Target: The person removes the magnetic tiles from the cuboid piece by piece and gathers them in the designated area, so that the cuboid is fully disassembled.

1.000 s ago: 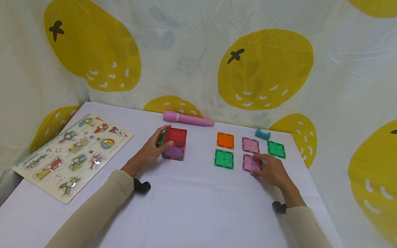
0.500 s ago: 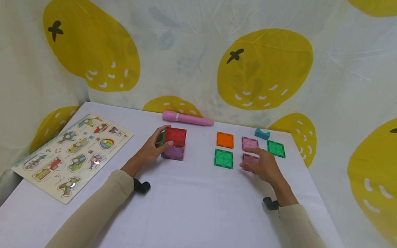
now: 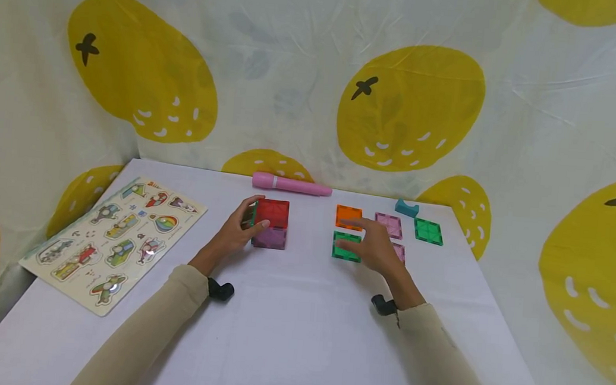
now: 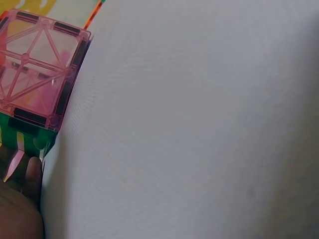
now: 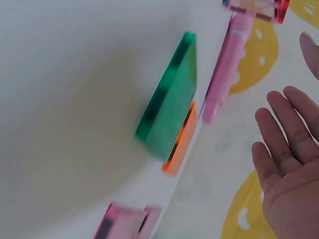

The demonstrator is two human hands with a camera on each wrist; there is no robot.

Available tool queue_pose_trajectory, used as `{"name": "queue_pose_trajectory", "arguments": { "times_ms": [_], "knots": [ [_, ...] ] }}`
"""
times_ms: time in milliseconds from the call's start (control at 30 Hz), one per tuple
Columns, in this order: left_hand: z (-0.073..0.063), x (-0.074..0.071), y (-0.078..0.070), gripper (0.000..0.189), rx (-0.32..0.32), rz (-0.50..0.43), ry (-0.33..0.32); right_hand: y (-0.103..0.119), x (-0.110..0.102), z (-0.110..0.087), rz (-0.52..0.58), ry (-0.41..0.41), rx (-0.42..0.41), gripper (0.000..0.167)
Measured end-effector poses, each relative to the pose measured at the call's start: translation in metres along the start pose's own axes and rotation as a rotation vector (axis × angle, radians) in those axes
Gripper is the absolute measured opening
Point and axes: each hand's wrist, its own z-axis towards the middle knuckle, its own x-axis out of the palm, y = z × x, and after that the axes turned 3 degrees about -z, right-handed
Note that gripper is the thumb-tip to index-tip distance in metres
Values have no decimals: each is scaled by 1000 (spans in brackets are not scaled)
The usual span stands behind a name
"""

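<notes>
My left hand (image 3: 232, 233) grips a small cube of see-through magnetic tiles at its left side, thumb along the front. On top lies a red tile (image 3: 276, 210); a pinkish-purple tile (image 3: 271, 239) forms the front, and a green tile (image 4: 25, 127) shows on the side by the fingers. Fingers spread and holding nothing, my right hand (image 3: 381, 248) hovers over a flat green tile (image 3: 346, 255) and beside an orange tile (image 3: 346, 211). To its right lie a pink tile (image 3: 389, 223) and a second pink tile (image 3: 401, 253), partly hidden by the hand.
Another green tile (image 3: 428, 231) and a teal arch block (image 3: 407, 208) lie at the back right. A pink microphone-shaped toy (image 3: 292, 184) lies along the back edge. On the left rests a wooden picture puzzle board (image 3: 139, 228). A fruit-patterned curtain (image 3: 295, 66) hangs behind the table.
My right hand has let go of the near pink tile and moved left, over the green tile. My left hand and the cube have stayed in place.
</notes>
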Motion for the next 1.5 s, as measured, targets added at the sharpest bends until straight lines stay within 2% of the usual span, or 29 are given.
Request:
{"name": "queue_pose_trajectory", "arguments": {
  "times_ms": [233,533,600,833,1067,1300,1500],
  "knots": [
    [-1,-1,2,75,12,-16,8,32,22,15,136,-16,-143,49],
    [2,-1,-2,75,-45,-40,19,59,52,32,232,-19,-213,45],
    [3,-1,1,75,-52,-38,16,63,56,36,252,-8,-222,48],
    [1,-1,1,74,-36,-4,4,76,71,46,325,31,-172,48],
    [0,-2,2,72,-17,8,1,83,82,52,391,4,-126,40],
    [1,-3,3,72,13,27,5,84,85,51,499,-7,-99,38],
    [1,-3,3,72,32,35,15,83,88,50,545,-13,-83,40]
  ]
}}
